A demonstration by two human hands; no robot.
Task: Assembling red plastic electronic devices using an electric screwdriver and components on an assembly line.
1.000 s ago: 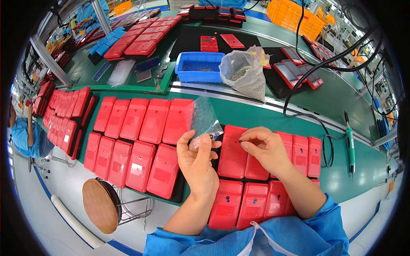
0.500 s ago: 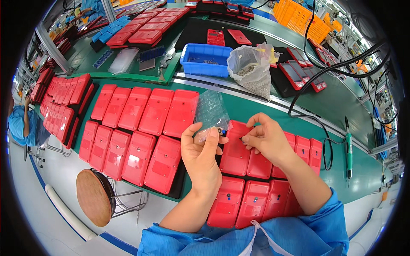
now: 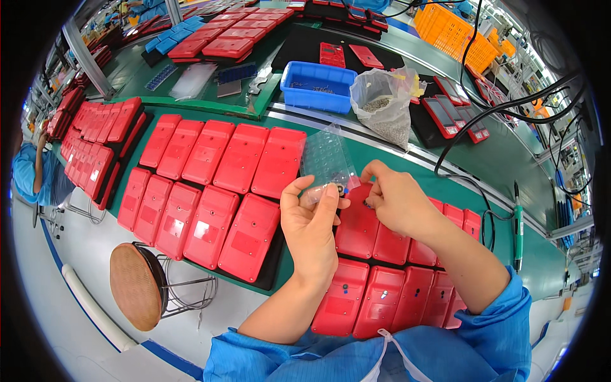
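The green workbench point(image 3: 541, 254) runs beneath and beyond both hands, and the whole view has shifted slightly over the last second. Two rows of red cases point(image 3: 242, 159) fill the bench to the left of the left hand; their layout is unchanged. More lie nearer the body, below and between the hands, in a front row point(image 3: 344, 305) with small dark and blue bits on them.

The case being worked on point(image 3: 358, 229) lies just below the right fingertips, at the far end of its row, partly hidden by both hands. The right hand point(image 3: 407, 204) is what has changed most: its fingers now curl down more over this case's upper part, where a second ago they were more raised. The left hand point(image 3: 309, 235) still grips the clear bag point(image 3: 328, 156), which stands up beyond its thumb.

Smallest are the loose parts. A dark ring point(image 3: 340, 189) shows at the left thumb tip, and a small dark piece point(image 3: 367, 204) sits in the right hand's narrow pinch. Whether that piece touches the case, I cannot tell. The change suggests attention is now on the case, with the bag kept close as a supply.
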